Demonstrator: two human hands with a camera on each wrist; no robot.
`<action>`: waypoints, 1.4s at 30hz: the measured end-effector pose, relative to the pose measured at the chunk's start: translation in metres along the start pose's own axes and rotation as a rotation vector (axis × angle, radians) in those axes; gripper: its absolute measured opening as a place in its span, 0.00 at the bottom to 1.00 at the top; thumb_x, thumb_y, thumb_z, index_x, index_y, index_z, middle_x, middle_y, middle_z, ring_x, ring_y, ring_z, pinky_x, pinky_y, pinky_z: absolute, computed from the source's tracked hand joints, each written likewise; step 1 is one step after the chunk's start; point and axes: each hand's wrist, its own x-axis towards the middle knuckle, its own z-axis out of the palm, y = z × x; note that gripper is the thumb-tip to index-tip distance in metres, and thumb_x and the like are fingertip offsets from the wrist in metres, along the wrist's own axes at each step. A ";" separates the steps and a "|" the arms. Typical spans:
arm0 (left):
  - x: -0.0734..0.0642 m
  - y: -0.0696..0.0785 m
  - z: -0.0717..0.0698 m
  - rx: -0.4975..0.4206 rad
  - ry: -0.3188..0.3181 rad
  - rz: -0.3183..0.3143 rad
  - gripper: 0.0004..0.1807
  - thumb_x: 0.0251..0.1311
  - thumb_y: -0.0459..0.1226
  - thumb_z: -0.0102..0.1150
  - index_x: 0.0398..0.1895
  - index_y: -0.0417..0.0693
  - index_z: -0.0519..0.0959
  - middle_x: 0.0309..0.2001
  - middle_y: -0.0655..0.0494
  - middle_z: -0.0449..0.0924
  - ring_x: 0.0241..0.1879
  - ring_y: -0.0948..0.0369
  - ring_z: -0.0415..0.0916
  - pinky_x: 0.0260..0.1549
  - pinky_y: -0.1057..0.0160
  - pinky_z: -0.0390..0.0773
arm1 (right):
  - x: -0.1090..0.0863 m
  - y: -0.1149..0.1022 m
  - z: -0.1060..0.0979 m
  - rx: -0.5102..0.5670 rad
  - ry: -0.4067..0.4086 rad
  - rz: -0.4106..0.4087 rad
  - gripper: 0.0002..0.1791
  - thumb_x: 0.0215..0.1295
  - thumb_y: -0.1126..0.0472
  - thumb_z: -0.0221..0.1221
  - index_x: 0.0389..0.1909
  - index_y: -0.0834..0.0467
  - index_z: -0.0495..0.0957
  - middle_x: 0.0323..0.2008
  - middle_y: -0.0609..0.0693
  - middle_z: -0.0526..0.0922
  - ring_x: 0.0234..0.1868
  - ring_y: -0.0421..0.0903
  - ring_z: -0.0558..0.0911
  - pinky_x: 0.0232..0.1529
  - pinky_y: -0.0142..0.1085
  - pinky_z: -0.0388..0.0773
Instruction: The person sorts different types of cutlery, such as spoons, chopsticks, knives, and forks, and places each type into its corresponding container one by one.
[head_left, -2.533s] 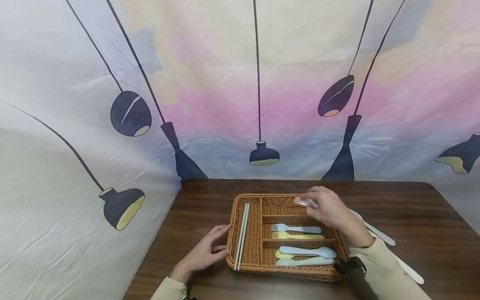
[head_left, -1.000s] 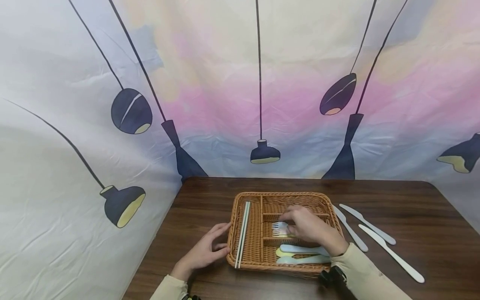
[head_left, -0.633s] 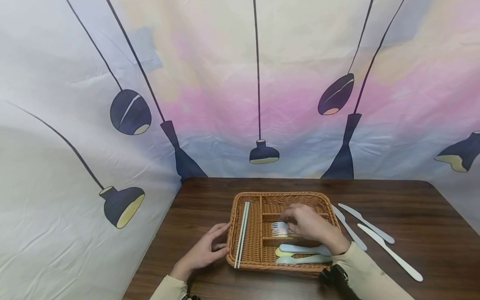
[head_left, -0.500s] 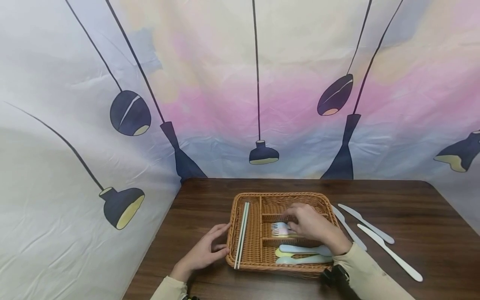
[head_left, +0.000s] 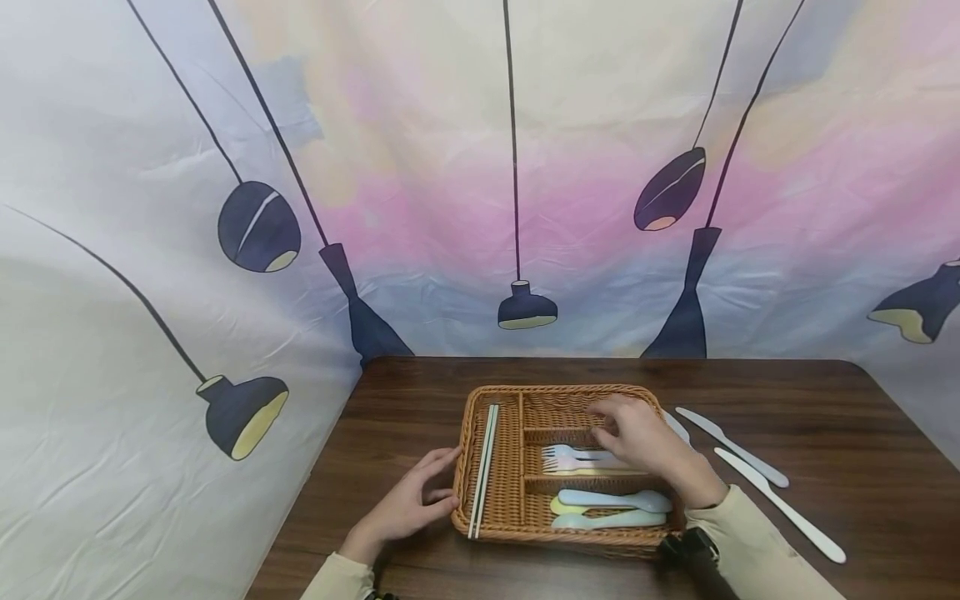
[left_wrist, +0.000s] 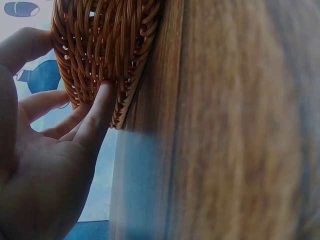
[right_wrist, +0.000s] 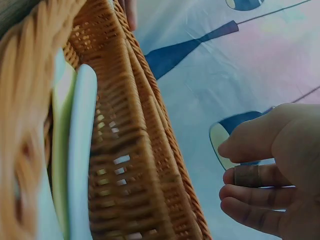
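Note:
My left hand [head_left: 408, 504] rests against the left side of a wicker cutlery basket [head_left: 459, 467]; in the left wrist view its fingers [left_wrist: 97, 112] touch the woven wall. Over the right part of the basket hovers my right hand [head_left: 637, 437], holding nothing, its fingers loosely bent. The right wrist view shows daylight between its thumb and fingertips. Forks [head_left: 581, 454] in white, blue and yellow lie together in the middle compartment, their handles partly behind the right hand. Several pastel spoons [head_left: 615, 500] fill the front compartment. Pale chopsticks [head_left: 483, 471] stretch along the left compartment.
On the dark wooden table [head_left: 825, 417], right of the basket, lie a knife [head_left: 738, 450], a white knife [head_left: 787, 508] and a third knife [head_left: 677, 427] partly hidden by the right arm. A lamp-printed cloth [head_left: 420, 208] hangs behind the table.
The right hand carried a white fork from the back compartment to the middle one, let it go beside the other forks, and rose back and to the right. The left hand stayed put.

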 end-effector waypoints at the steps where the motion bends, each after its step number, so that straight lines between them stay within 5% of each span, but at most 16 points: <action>1: 0.000 0.000 0.000 -0.001 -0.001 0.002 0.40 0.63 0.35 0.62 0.75 0.42 0.54 0.70 0.40 0.53 0.70 0.41 0.54 0.58 0.64 0.78 | -0.001 0.002 -0.002 -0.007 0.010 0.005 0.16 0.59 0.63 0.66 0.49 0.58 0.82 0.42 0.52 0.85 0.30 0.38 0.79 0.25 0.29 0.75; 9: 0.000 0.001 0.000 -0.007 -0.001 0.012 0.41 0.63 0.35 0.62 0.75 0.41 0.54 0.70 0.40 0.53 0.70 0.41 0.53 0.58 0.64 0.78 | -0.008 0.016 -0.017 -0.038 0.065 0.041 0.15 0.58 0.64 0.66 0.48 0.58 0.83 0.39 0.51 0.84 0.28 0.37 0.74 0.22 0.29 0.69; 23: 0.000 -0.003 0.000 0.011 -0.007 0.047 0.40 0.64 0.36 0.61 0.75 0.40 0.54 0.69 0.39 0.54 0.68 0.39 0.56 0.57 0.63 0.79 | -0.019 0.032 -0.037 -0.037 0.086 0.139 0.17 0.59 0.63 0.65 0.51 0.61 0.81 0.39 0.53 0.83 0.33 0.44 0.80 0.28 0.36 0.78; 42: 0.000 -0.001 0.000 0.008 -0.008 0.033 0.40 0.64 0.36 0.61 0.76 0.41 0.54 0.70 0.40 0.53 0.69 0.40 0.56 0.58 0.64 0.78 | -0.044 0.067 -0.040 -0.063 0.103 0.234 0.18 0.59 0.63 0.64 0.51 0.63 0.80 0.39 0.57 0.83 0.34 0.50 0.82 0.29 0.43 0.82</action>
